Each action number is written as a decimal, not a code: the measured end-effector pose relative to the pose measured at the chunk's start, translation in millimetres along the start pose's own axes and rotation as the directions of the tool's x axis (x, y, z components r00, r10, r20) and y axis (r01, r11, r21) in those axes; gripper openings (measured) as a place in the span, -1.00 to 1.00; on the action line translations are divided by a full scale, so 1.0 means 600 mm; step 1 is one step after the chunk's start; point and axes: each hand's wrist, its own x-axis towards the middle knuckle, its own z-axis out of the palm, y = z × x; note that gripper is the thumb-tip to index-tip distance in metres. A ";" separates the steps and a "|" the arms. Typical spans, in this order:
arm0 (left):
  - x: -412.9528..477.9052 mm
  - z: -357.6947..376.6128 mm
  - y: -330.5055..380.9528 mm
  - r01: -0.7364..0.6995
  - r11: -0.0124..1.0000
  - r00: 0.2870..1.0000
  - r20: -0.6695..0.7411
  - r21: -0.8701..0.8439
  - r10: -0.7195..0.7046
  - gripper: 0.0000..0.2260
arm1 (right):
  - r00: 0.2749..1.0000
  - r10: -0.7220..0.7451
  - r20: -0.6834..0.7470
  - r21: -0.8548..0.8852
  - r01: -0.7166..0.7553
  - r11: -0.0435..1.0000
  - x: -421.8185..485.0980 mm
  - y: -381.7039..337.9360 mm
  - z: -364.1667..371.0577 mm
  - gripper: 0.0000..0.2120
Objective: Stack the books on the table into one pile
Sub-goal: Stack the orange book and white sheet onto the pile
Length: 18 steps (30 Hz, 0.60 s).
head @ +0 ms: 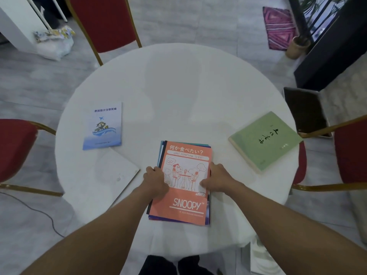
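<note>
An orange Snoopy book (184,203) tops a small pile of thin books at the near middle of the round white table (174,92). My left hand (155,180) grips the pile's left edge and my right hand (217,178) grips its right edge, thumbs lying on the cover. A blue-and-white booklet (103,126) lies flat to the left, apart from the pile. A thicker green book (265,139) lies at an angle near the table's right edge. A white book or pad (117,169) rests left of my left hand.
Red chairs with gold frames stand at the far side (105,22), the left (15,147) and the right (349,153) of the table. A dark box (305,112) sits on the floor to the right. A plastic bag (53,42) lies on the floor at far left.
</note>
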 end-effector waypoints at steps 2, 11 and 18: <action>0.004 0.002 -0.004 0.005 1.000 1.000 -0.008 -0.025 -0.005 -0.56 | 1.000 0.001 -0.028 -0.005 -0.001 1.000 0.005 -0.002 0.000 -0.52; 0.027 -0.002 0.002 -0.029 0.983 0.998 -0.054 -0.179 0.020 -0.61 | 0.990 -0.036 -0.135 0.085 0.048 0.995 0.042 -0.021 -0.018 -0.46; 0.022 0.004 0.005 -0.007 0.989 0.999 -0.042 -0.150 0.000 -0.57 | 0.990 0.007 -0.144 -0.040 -0.013 0.999 0.052 -0.010 0.003 -0.34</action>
